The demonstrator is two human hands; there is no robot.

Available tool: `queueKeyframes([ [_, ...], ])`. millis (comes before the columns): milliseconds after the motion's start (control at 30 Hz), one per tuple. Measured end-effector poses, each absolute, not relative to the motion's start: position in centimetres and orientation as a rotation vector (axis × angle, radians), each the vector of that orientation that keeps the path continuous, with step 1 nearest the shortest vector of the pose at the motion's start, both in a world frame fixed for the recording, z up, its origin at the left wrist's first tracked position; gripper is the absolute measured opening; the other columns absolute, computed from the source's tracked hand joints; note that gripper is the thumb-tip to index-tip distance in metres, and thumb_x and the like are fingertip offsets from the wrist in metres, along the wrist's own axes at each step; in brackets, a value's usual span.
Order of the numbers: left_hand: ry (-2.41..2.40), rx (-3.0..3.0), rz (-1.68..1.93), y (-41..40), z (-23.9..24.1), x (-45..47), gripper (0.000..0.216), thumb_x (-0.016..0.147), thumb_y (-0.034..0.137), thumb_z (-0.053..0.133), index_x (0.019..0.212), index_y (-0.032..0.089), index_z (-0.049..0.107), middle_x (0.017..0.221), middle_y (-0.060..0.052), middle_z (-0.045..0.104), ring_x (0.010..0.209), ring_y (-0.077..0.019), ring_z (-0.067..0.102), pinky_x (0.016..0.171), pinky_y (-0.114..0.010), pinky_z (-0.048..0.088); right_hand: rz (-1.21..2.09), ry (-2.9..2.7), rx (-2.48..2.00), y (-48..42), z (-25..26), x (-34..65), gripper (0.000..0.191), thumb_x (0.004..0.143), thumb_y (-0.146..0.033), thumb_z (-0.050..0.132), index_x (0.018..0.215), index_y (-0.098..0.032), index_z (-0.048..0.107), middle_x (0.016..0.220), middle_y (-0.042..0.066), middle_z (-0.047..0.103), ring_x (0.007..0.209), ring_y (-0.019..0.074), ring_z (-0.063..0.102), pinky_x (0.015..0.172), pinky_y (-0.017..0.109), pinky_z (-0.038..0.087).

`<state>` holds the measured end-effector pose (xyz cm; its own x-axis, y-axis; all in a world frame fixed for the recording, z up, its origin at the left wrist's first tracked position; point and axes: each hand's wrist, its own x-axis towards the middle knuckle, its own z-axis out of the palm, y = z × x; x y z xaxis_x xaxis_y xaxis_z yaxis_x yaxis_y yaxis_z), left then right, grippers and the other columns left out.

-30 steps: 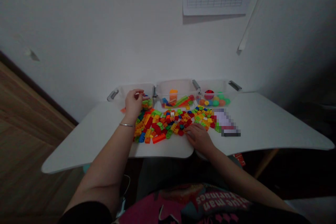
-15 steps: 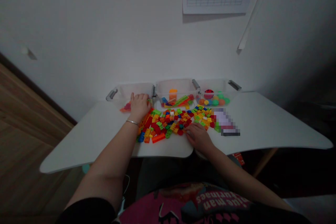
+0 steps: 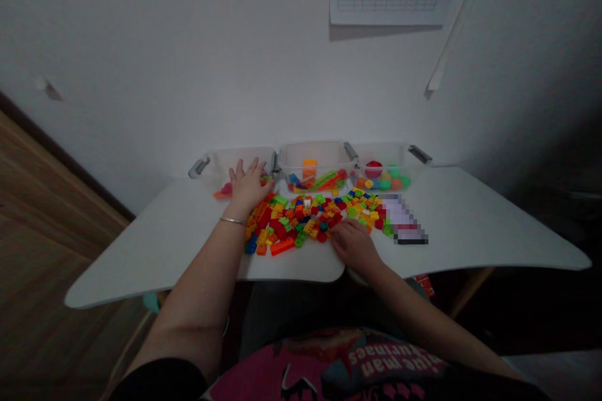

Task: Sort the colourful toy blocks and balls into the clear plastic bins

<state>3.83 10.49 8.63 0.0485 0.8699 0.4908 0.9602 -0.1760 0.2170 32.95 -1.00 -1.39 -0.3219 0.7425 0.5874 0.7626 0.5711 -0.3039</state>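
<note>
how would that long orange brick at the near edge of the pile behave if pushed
The long orange brick looks like moulded plastic, so it's probably stiff and fairly light. Its boxy shape suggests it would slide on the white table rather than roll.
</note>
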Motion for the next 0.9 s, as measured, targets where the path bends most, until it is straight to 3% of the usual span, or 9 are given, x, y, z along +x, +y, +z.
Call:
queueKeyframes([
  [167, -1.894, -2.010, -1.017, 5.7, 7.9, 7.3, 0.050, 0.086, 0.039, 0.056, 0.135, 0.026, 0.057, 0.151, -0.008, 0.048, 0.146, -0.0449, 0.022, 0.114, -0.075, 0.011, -0.043, -2.110, -1.186, -1.0, -1.2, 32.9, 0.011, 0.088, -0.018, 0.061, 0.092, -0.023, 0.070, 0.095, 0.005, 0.075, 0.101, 0.0275, 0.060, 0.095, 0.045, 0.048],
  [300, -1.870, -2.147, -1.058, 1.7, 5.5, 10.3, 0.039, 0.088, 0.036, 0.058, 0.125, 0.029, 0.064, 0.136, -0.007, 0.062, 0.141, -0.0409, 0.034, 0.115, -0.073, 0.015, -0.056, -2.110, -1.213, -0.9, -1.4, 33.0, 0.011, 0.087, -0.020, 0.063, 0.094, -0.022, 0.072, 0.098, 0.006, 0.075, 0.103, 0.0285, 0.060, 0.096, 0.047, 0.047],
  [433, -1.661, -2.416, -1.034, -1.2, 3.6, 12.4, 0.027, 0.089, 0.032, 0.059, 0.114, 0.030, 0.070, 0.119, -0.005, 0.071, 0.125, -0.0342, 0.052, 0.112, -0.068, 0.029, -0.073, -2.100, -1.222, -0.8, -1.8, 33.0, 0.009, 0.087, -0.022, 0.065, 0.092, -0.022, 0.072, 0.099, 0.007, 0.075, 0.106, 0.0290, 0.059, 0.098, 0.047, 0.047],
  [533, -1.553, -2.451, -1.036, -2.8, 2.9, 13.6, 0.020, 0.087, 0.029, 0.062, 0.104, 0.030, 0.073, 0.113, -0.004, 0.073, 0.124, -0.0358, 0.052, 0.112, -0.073, 0.024, -0.078, -2.104, -1.238, -0.7, -1.9, 33.0, 0.007, 0.088, -0.023, 0.064, 0.088, -0.022, 0.070, 0.097, 0.007, 0.075, 0.107, 0.0291, 0.059, 0.098, 0.047, 0.046],
  [800, -1.498, -2.513, -0.912, -3.9, 2.0, 15.0, 0.019, 0.087, 0.026, 0.063, 0.104, 0.028, 0.072, 0.128, -0.004, 0.067, 0.122, -0.0313, 0.054, 0.116, -0.069, 0.024, -0.136, -2.016, -1.306, -0.7, -2.2, 32.9, 0.012, 0.082, -0.023, 0.065, 0.093, -0.019, 0.067, 0.091, 0.009, 0.071, 0.097, 0.0275, 0.063, 0.090, 0.043, 0.049],
  [900, -1.550, -2.537, -0.915, -3.5, 2.0, 15.1, 0.020, 0.089, 0.026, 0.061, 0.106, 0.027, 0.071, 0.124, -0.003, 0.069, 0.119, -0.0293, 0.057, 0.116, -0.067, 0.023, -0.159, -1.998, -1.222, -0.8, -2.2, 33.0, 0.008, 0.083, -0.022, 0.063, 0.091, -0.020, 0.063, 0.089, 0.008, 0.070, 0.089, 0.0256, 0.063, 0.085, 0.041, 0.051],
])
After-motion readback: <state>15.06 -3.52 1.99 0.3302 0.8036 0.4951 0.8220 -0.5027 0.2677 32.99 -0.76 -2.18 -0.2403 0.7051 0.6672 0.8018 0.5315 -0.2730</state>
